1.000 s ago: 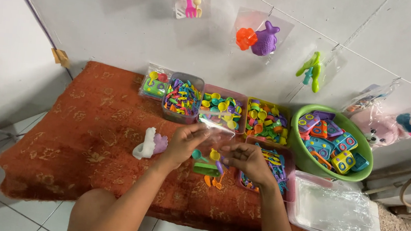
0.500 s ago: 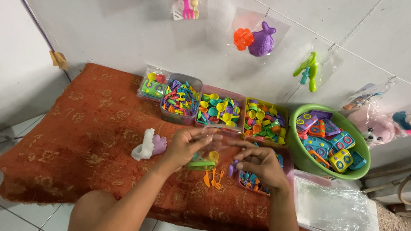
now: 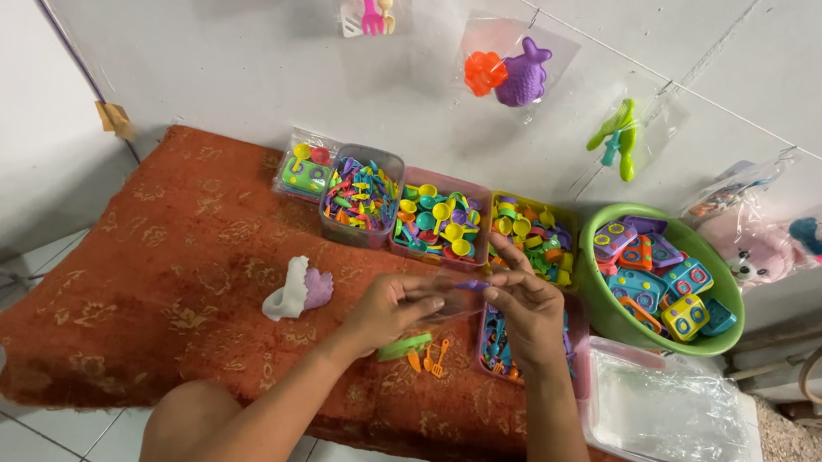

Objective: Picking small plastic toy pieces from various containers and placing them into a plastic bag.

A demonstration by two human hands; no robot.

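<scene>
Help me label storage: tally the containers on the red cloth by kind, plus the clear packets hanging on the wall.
Rectangular tubs of small toys: 5
Round green basin: 1
Clear bin of plastic bags: 1
Clear wall packets: at least 5, some cut off by the frame
Total: at least 12

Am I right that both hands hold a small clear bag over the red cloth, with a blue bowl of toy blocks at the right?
Not quite: the bowl is green, not blue, as the head view shows. The left hand and right hand do hold a small clear bag over the red cloth, and the bowl holds toy blocks.
</scene>
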